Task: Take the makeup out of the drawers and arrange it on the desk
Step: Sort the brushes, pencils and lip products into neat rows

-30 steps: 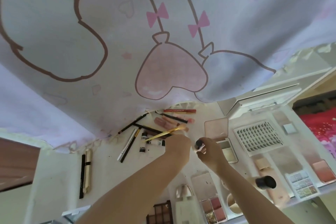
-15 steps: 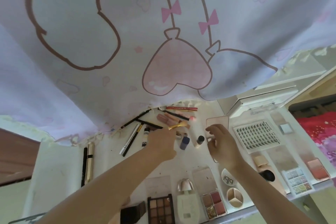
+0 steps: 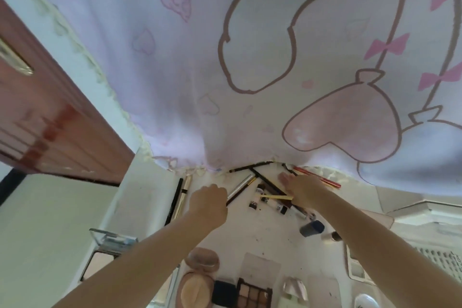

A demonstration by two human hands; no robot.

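Both arms reach forward over the white worktop [image 3: 272, 235] toward a loose scatter of pencils and pens under the hem of a pale curtain [image 3: 225, 57] printed with pink hearts and bows. The left hand [image 3: 208, 204] is curled into a fist with its back to the camera, just beside a silver pen [image 3: 240, 185]; I cannot tell whether it has hold of anything. The right hand [image 3: 303, 190] lies over the pencils with fingers stretched forward, resting near a red pencil [image 3: 322, 179] and a gold-handled brush [image 3: 276, 197]. A small white tube [image 3: 257, 197] lies between the hands. Nearer the camera sit an eyeshadow palette [image 3: 253, 294], a round powder puff [image 3: 202, 261] and a dark blue cap [image 3: 312, 229]. A brown door [image 3: 50, 127] stands at the left.
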